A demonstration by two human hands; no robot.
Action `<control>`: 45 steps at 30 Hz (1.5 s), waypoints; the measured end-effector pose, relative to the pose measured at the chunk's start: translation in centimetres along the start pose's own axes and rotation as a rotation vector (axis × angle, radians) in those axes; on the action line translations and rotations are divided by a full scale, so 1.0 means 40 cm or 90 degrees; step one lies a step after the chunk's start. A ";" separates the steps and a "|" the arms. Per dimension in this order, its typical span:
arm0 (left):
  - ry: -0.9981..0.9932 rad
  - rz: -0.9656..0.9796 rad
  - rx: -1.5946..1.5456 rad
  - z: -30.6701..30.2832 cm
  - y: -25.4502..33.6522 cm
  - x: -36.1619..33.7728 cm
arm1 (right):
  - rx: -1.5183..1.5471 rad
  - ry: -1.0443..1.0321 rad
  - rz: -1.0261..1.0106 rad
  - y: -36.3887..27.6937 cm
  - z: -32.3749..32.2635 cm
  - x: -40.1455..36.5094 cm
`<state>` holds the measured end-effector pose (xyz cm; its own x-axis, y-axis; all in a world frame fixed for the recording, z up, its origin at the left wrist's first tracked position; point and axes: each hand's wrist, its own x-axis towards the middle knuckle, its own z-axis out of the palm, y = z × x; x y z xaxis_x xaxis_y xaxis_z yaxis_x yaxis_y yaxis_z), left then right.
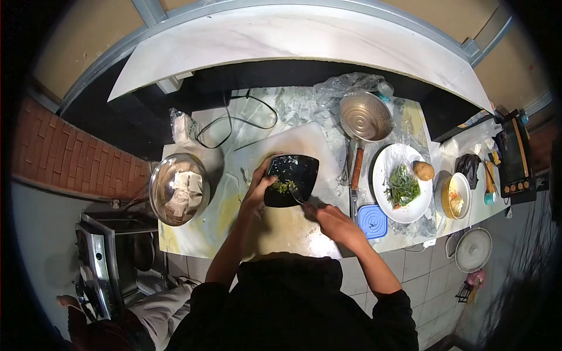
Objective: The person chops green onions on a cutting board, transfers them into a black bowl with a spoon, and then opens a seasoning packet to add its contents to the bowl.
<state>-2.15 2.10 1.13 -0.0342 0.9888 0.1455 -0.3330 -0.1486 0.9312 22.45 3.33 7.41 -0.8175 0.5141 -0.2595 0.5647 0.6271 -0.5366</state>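
My left hand (259, 184) grips the left side of a black square bowl (304, 169), its thumb over the rim. Chopped green bits (284, 186) lie in the lower left part of the bowl, with small pale specks above them. My right hand (335, 222) is closed round the handle of a metal spoon (297, 196), whose head reaches into the bowl beside the green bits. Beneath the bowl is a pale cutting board (298, 140) on the marble-patterned table.
On the left stands a steel bowl (157, 202) with wrapped pale blocks. Rightward are a pan (366, 117), a knife (353, 202), a blue lid (373, 221), a white plate (404, 215) with greens and a potato (423, 171), and a smaller bowl (462, 186). A black cable (275, 114) curls behind. Another person's leg (158, 310) shows lower left.
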 end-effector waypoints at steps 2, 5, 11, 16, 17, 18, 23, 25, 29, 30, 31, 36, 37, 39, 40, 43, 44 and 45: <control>0.054 -0.065 0.003 -0.016 -0.003 0.011 | 0.005 -0.013 0.017 -0.028 -0.032 0.018; 0.111 -0.117 0.063 -0.001 0.041 0.018 | 0.100 -0.122 0.102 -0.040 -0.056 0.033; 0.145 -0.074 0.257 0.011 0.058 0.016 | 0.070 0.026 0.038 -0.018 -0.021 0.048; 0.152 -0.028 0.333 0.043 0.080 0.015 | 0.043 -0.044 0.084 -0.051 -0.037 0.047; 0.145 -0.018 0.352 0.049 0.084 0.017 | 0.041 -0.046 0.084 -0.062 -0.038 0.047; 0.138 -0.009 0.371 0.052 0.086 0.017 | 0.030 -0.014 0.074 -0.074 -0.036 0.044; 0.144 0.035 0.437 0.057 0.086 0.031 | 0.031 0.034 0.051 -0.059 -0.002 0.048; 0.138 0.050 0.451 0.058 0.092 0.034 | 0.036 0.006 0.042 -0.059 0.001 0.049; 0.113 0.040 0.461 0.071 0.113 0.044 | 0.025 -0.006 0.046 0.004 0.010 0.070; 0.103 0.015 0.462 0.073 0.118 0.049 | 0.129 -0.023 0.033 0.016 -0.015 0.078; 0.102 0.018 0.461 0.073 0.117 0.054 | 0.232 -0.042 0.018 0.027 -0.032 0.078; 0.096 -0.002 0.451 0.063 0.117 0.066 | 0.281 0.004 0.024 0.010 -0.031 0.061; 0.095 -0.004 0.452 0.062 0.117 0.069 | 0.217 0.010 0.033 -0.010 -0.022 0.066; 0.100 -0.025 0.467 0.065 0.115 0.072 | 0.157 0.014 0.047 -0.012 0.003 0.062; 0.099 -0.029 0.467 0.065 0.118 0.071 | 0.103 0.043 0.042 0.002 0.026 0.064; 0.105 -0.066 0.432 0.062 0.128 0.077 | 0.029 0.021 0.064 -0.023 -0.007 0.067; 0.099 -0.035 0.455 0.062 0.127 0.081 | 0.006 -0.027 0.063 -0.037 -0.032 0.070; 0.092 -0.007 0.477 0.064 0.124 0.078 | -0.014 -0.077 0.064 -0.044 -0.041 0.067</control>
<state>-1.51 4.41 7.05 -0.1751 0.9749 0.1376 0.3931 -0.0589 0.9176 19.44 4.55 8.97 -0.7638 0.5009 -0.4070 0.6454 0.5897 -0.4855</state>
